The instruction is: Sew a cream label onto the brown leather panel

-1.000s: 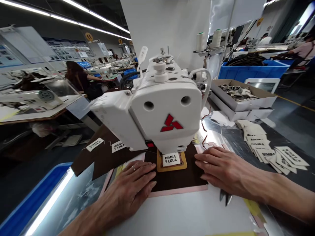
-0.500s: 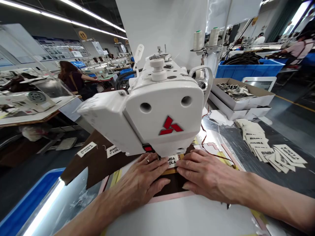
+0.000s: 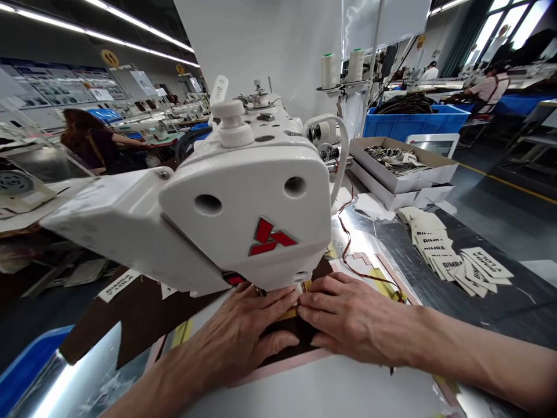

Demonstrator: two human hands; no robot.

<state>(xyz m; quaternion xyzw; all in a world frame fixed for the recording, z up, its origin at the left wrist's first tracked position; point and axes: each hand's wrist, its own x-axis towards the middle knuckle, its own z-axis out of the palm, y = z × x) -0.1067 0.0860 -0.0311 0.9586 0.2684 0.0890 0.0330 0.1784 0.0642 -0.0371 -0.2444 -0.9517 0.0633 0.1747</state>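
Observation:
A white sewing machine with a red three-part emblem stands right in front of me, and its head hides the needle area. My left hand lies flat with fingers stretched on dark brown material below the machine head, its fingertips partly out of sight. From the other side, my right hand rests flat, fingers extended, on the same work. Their fingertips nearly meet over a yellow-brown strip. At the left, a white printed label lies on a brown piece.
Overlapping printed labels lie on the dark table at right. Behind them stands a cardboard box of more labels and a blue crate. A reddish cord trails by the machine. A blue bin sits at lower left. Other people work farther back.
The view has moved nearer the machine, and the surroundings have shifted left in it. The label between my fingertips is now almost wholly hidden. Both hands stay flat on the work.

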